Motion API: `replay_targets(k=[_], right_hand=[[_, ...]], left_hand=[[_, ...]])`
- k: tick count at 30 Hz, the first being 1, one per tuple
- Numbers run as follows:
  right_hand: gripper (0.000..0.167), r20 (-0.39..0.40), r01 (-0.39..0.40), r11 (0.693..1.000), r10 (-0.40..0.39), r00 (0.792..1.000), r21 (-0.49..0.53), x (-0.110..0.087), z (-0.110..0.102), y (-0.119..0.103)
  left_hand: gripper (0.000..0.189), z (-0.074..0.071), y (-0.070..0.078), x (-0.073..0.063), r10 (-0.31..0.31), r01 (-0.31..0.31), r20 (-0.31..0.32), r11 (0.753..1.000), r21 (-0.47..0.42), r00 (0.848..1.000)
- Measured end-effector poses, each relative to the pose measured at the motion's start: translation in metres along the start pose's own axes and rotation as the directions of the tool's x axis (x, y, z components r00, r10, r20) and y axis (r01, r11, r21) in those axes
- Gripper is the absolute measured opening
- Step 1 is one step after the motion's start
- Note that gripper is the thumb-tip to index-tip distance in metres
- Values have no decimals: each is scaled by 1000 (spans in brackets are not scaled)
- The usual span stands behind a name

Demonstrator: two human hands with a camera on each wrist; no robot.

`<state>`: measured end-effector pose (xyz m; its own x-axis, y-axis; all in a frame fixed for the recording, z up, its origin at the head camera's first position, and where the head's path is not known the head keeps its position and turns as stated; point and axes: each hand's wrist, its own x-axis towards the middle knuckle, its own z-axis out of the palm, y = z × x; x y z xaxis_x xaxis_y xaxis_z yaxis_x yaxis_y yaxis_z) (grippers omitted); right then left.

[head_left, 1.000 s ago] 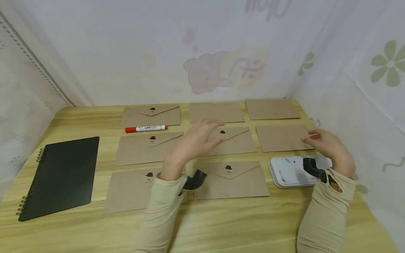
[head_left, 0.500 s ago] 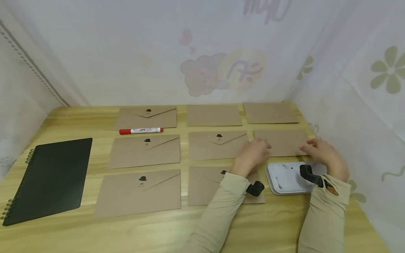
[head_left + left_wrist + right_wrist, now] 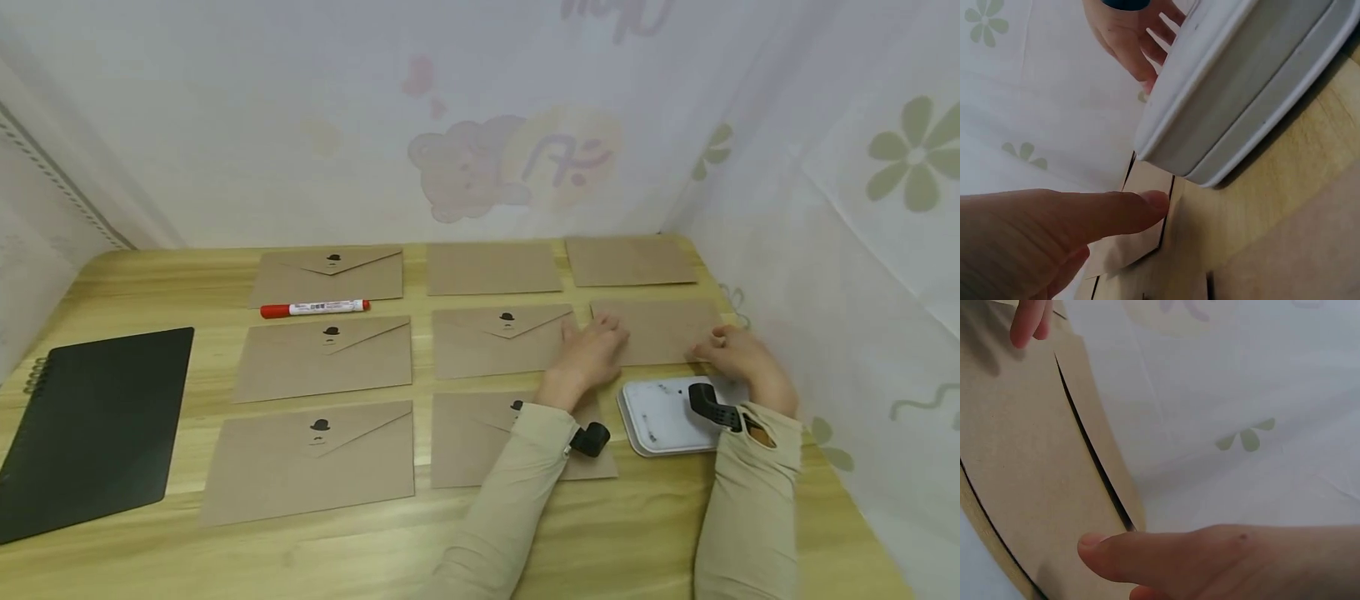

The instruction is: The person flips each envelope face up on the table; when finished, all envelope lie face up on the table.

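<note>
A plain brown envelope (image 3: pixel 660 329) lies flat in the middle row, at the right. My left hand (image 3: pixel 588 354) is at its left end, fingers loosely bent and pointing downward. At the opposite end is my right hand (image 3: pixel 742 360), with its thumb and fingertips close over the envelope's lower right part. In the right wrist view the thumb (image 3: pixel 1110 550) stretches above the brown paper, and the left fingers (image 3: pixel 1027 325) hover near the far end. The left thumb (image 3: pixel 1129 212) shows straight in the left wrist view. Just below the envelope sits a white rounded case (image 3: pixel 660 417), partly behind my right wrist.
Several more brown envelopes lie in rows, including a hat-printed one (image 3: pixel 502 337) beside my left hand and plain ones (image 3: pixel 630 261) at the back. A red-and-white marker (image 3: pixel 326 308) lies at the left. A black spiral notebook (image 3: pixel 105 425) rests farther left. White curtains (image 3: pixel 285 125) surround the table.
My left hand has swung right, from over the middle envelopes to the left end of the right-hand envelope. My right hand has stayed by that envelope's right end. The head view has shifted slightly.
</note>
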<state>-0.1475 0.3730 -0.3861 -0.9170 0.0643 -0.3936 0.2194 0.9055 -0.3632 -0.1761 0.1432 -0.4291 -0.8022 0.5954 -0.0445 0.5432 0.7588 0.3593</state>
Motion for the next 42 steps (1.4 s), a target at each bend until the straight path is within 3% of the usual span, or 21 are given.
replay_targets(k=[6,11,16,19,22,26,29,31,38,42], right_hand=[[77,-8,-39,999,39,999,16,-4,2,-2],[77,-19,-62,997,63,998,42,-8,-1,4],[61,-66,-51,995,57,996,89,-8,-4,12],[48,-151,-32,994,49,987,108,-11,-4,14],[37,-264,-2,995,30,964,104,-14,-2,16],[23,-423,63,995,-26,906,74,-13,1,20],[19,-498,93,994,-49,866,65,-11,2,23],[20,-512,102,991,-44,858,86,-9,1,25],[31,-494,115,978,-15,870,173,-9,0,31],[35,-473,142,942,20,881,305,-11,1,32]], left_hand=[[51,1,-3,-3,-34,34,22,999,6,999],[53,1,-2,-4,-41,41,1,999,-14,999],[48,0,-3,-3,-50,49,-27,998,-39,998],[42,1,-4,-3,-50,48,-41,998,-47,998],[40,1,-5,-4,-44,41,-40,998,-55,998],[37,-1,-5,-5,-42,41,-10,996,-77,999],[34,-2,-5,-5,-41,43,21,993,-115,999],[32,-3,-4,-5,-40,44,34,989,-141,999],[22,-4,-6,-4,-54,61,39,973,-221,998],[19,-3,-10,-4,-61,66,27,955,-290,998]])
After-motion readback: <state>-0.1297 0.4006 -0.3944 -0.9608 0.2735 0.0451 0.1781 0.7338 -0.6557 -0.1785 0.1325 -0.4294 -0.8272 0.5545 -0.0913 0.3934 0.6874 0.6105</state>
